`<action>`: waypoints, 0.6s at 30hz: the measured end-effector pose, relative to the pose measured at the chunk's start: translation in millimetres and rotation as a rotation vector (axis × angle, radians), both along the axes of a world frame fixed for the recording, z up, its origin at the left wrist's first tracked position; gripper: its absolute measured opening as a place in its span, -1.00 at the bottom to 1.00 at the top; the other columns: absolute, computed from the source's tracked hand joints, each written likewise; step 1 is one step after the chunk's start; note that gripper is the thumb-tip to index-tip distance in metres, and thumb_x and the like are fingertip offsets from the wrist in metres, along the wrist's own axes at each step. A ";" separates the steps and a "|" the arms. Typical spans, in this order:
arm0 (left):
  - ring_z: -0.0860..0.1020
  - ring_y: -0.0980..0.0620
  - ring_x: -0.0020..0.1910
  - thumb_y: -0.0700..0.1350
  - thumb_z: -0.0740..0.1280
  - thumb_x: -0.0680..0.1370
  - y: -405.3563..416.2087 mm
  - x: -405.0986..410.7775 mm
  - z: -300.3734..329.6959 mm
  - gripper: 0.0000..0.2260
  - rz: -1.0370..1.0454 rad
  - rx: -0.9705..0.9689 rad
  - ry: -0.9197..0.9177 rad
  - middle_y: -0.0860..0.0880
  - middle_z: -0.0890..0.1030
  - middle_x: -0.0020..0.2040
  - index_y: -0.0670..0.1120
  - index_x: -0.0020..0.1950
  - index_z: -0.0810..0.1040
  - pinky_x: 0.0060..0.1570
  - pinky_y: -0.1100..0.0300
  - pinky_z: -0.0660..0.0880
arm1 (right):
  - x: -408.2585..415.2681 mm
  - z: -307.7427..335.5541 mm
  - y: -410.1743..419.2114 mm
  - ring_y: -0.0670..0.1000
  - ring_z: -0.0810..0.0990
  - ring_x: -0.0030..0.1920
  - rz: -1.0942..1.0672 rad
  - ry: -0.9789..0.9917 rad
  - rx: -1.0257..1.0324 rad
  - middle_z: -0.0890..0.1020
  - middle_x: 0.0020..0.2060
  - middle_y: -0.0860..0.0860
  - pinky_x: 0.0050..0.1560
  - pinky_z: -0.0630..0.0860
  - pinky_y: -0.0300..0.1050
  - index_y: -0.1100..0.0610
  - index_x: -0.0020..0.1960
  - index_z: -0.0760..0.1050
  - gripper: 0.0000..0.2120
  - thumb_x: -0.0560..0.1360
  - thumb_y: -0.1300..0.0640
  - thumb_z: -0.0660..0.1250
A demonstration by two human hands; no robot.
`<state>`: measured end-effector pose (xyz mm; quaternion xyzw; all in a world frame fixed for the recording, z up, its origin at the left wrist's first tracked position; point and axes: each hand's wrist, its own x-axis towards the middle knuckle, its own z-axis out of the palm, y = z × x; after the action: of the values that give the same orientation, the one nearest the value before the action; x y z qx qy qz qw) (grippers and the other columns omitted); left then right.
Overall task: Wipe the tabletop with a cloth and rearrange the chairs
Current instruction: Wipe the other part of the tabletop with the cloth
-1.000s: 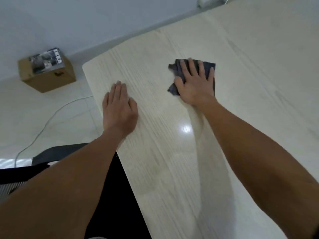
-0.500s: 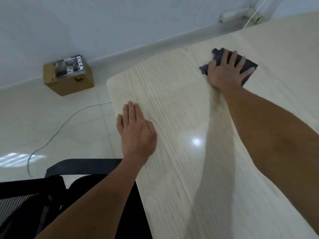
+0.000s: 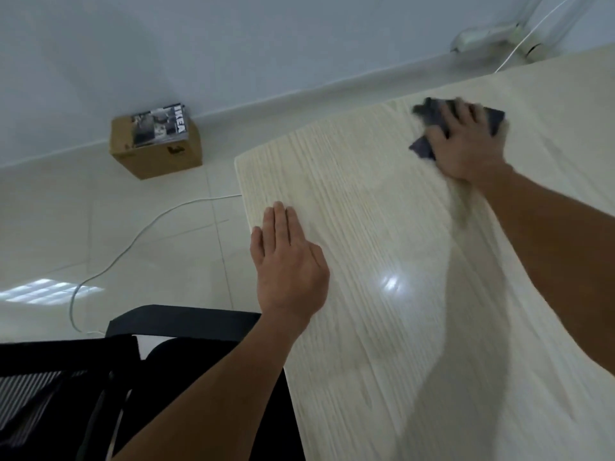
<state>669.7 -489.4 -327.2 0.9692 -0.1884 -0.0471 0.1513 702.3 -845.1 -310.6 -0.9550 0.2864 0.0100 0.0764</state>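
Observation:
A pale wood-grain tabletop [image 3: 382,227] fills the right side of the view. My right hand [image 3: 466,141] presses flat on a dark grey cloth [image 3: 422,149] near the table's far edge; the cloth shows around my fingers and is blurred. My left hand [image 3: 289,261] lies flat, fingers together, on the table near its left edge and holds nothing. A black mesh chair [image 3: 66,377] stands at the lower left, its armrest [image 3: 183,322] close to the table edge.
A cardboard box [image 3: 156,151] with a catalogue [image 3: 159,126] on top sits on the tiled floor by the wall. A white cable [image 3: 139,234] runs across the floor. A power strip [image 3: 482,38] lies by the wall beyond the table.
My right hand has slid the cloth from the table's middle out toward the far edge. My left hand has stayed flat near the left edge.

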 end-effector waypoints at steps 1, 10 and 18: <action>-0.15 -0.05 0.70 0.03 -0.21 0.63 -0.5 -1.3 -0.8 -0.36 -0.001 -0.005 0.000 -0.11 -0.05 0.72 -0.18 0.70 -0.04 0.66 -0.07 -0.19 | 10.6 1.7 -4.9 0.18 -0.07 0.70 -0.244 0.022 0.048 0.01 0.72 0.00 0.56 -0.23 0.50 -0.13 0.71 -0.01 -0.31 0.61 -0.29 -0.16; -0.06 -0.12 0.70 0.02 -0.20 0.65 -0.1 0.8 -7.0 -0.37 -0.014 -0.047 -0.055 -0.17 0.04 0.70 -0.23 0.68 0.02 0.66 -0.14 -0.11 | 97.8 0.8 157.2 0.25 -0.20 0.69 -0.049 0.034 0.138 -0.09 0.72 0.04 0.49 -0.31 0.59 -0.06 0.73 -0.12 -0.32 0.66 -0.26 -0.17; 0.10 -0.02 0.67 -0.11 0.07 0.64 4.2 2.4 5.4 -0.45 0.184 -0.685 -0.062 -0.12 0.17 0.68 -0.15 0.65 0.14 0.64 -0.08 0.07 | 85.4 -6.4 237.4 0.12 -0.13 0.71 0.818 0.090 -0.049 -0.06 0.72 -0.12 0.57 -0.17 0.52 -0.21 0.71 -0.14 -0.38 0.70 -0.29 -0.09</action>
<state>672.1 -485.1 -321.8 0.8761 -0.1098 0.0619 0.4653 787.7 -607.7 -317.0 -0.9903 -0.1136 0.0743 0.0307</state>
